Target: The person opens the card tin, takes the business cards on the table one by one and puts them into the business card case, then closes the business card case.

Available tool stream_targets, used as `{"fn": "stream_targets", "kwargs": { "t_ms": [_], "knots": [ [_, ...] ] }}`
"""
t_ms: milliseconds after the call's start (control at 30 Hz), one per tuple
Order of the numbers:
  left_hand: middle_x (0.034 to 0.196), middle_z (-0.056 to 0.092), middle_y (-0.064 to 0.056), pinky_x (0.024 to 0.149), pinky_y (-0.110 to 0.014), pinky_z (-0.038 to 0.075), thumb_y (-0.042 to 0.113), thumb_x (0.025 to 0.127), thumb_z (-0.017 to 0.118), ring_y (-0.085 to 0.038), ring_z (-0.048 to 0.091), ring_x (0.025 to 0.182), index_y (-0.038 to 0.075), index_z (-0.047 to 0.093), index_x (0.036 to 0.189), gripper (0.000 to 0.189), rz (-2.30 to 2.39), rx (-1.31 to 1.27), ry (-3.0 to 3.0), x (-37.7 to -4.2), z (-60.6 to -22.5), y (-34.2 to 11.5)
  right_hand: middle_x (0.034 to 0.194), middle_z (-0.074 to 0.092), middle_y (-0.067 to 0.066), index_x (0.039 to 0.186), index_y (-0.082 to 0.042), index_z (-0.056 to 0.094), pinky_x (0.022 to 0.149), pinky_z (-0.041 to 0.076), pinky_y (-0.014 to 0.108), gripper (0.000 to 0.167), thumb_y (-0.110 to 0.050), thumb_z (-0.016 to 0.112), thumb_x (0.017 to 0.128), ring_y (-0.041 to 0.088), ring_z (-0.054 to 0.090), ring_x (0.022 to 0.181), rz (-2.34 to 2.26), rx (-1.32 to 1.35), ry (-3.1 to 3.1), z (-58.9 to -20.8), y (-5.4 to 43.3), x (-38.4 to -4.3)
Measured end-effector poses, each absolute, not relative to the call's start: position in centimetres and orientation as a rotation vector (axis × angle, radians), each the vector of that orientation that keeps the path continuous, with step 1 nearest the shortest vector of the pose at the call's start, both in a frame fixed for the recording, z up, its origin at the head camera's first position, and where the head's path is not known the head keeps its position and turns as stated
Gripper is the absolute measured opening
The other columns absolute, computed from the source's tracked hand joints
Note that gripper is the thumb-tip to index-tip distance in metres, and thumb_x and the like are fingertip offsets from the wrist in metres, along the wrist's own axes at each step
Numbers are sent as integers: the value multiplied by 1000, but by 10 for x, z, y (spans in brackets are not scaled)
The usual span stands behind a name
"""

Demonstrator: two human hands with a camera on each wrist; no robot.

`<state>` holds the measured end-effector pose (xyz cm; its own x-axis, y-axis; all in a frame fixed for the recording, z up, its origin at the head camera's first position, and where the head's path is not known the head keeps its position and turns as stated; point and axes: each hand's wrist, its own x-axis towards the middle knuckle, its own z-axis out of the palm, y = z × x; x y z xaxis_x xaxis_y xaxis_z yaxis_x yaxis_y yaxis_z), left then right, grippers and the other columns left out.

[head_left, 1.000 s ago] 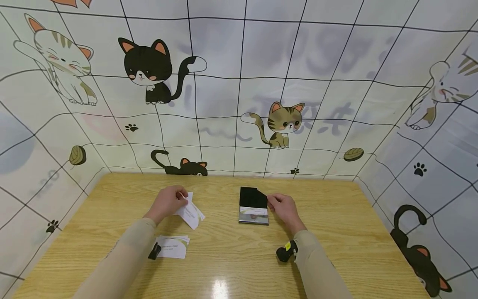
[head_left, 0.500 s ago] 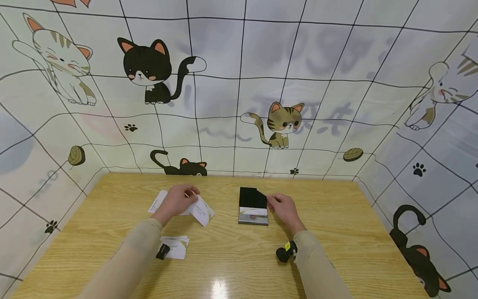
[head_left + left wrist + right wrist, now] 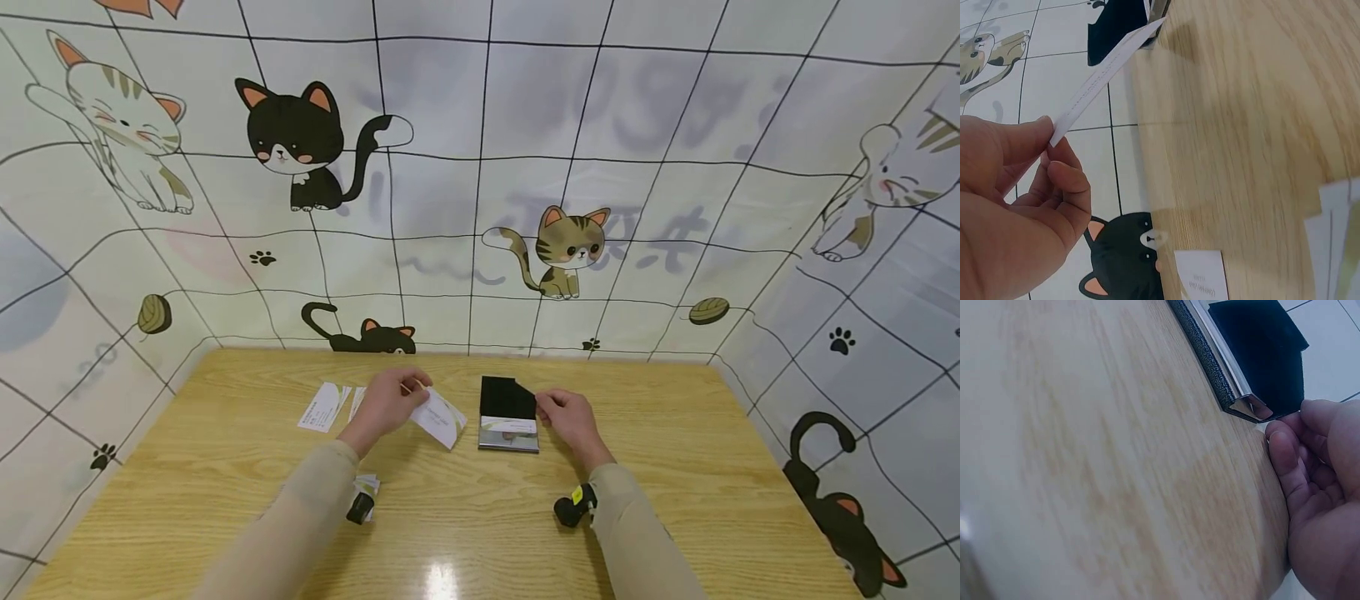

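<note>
My left hand [image 3: 384, 407] pinches a white business card [image 3: 441, 418] between thumb and fingers. The card [image 3: 1100, 84] is raised above the table and tilted, just left of the card case. That card case [image 3: 508, 443] lies with its black flap [image 3: 498, 395] folded back; a white card [image 3: 504, 424] shows inside its metal tray. At the case's right side, my right hand [image 3: 572, 419] pinches the edge of the flap [image 3: 1266, 356] with thumb and finger.
Loose business cards [image 3: 324, 407] lie behind the left hand on the wooden table [image 3: 450, 533]. A further stack [image 3: 370, 481] is partly covered by the left wrist and its black camera [image 3: 361, 507]. Cat-printed sheeting [image 3: 435, 192] walls the back and sides.
My left hand has carried the business card rightward, toward the card case, uncovering loose cards behind it. The right hand has stayed at the flap.
</note>
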<state>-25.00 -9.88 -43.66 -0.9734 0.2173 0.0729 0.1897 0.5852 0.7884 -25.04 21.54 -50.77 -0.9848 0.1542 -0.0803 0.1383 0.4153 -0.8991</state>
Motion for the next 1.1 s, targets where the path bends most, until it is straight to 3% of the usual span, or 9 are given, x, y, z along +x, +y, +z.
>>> {"fn": "stream_targets", "kwargs": {
  "t_ms": [267, 633, 1100],
  "knots": [
    [93, 68, -6, 72, -32, 50, 5, 97, 71, -19, 62, 82, 9, 73, 106, 11, 1478, 348, 2769, -251, -438, -77, 80, 67, 7, 89, -3, 73, 70, 50, 28, 28, -23, 62, 105, 16, 60, 73, 1665, -260, -2624, -507, 216, -251],
    [86, 65, -4, 70, -30, 46, 2, 97, 69, -18, 54, 77, 9, 70, 104, 10, 1592, 379, 2721, -252, -448, -50, 81, 67, 6, 90, -3, 73, 71, 49, 27, 29, -24, 61, 106, 16, 60, 73, 1659, -268, -2637, -507, 215, -250],
    [88, 66, -5, 70, -31, 48, 3, 96, 70, -17, 58, 78, 9, 69, 103, 9, 1592, 371, 2744, -253, -456, -28, 82, 68, 7, 94, 1, 74, 69, 50, 26, 28, -21, 62, 105, 14, 60, 72, 1674, -250, -2612, -508, 215, -251]
  ]
}}
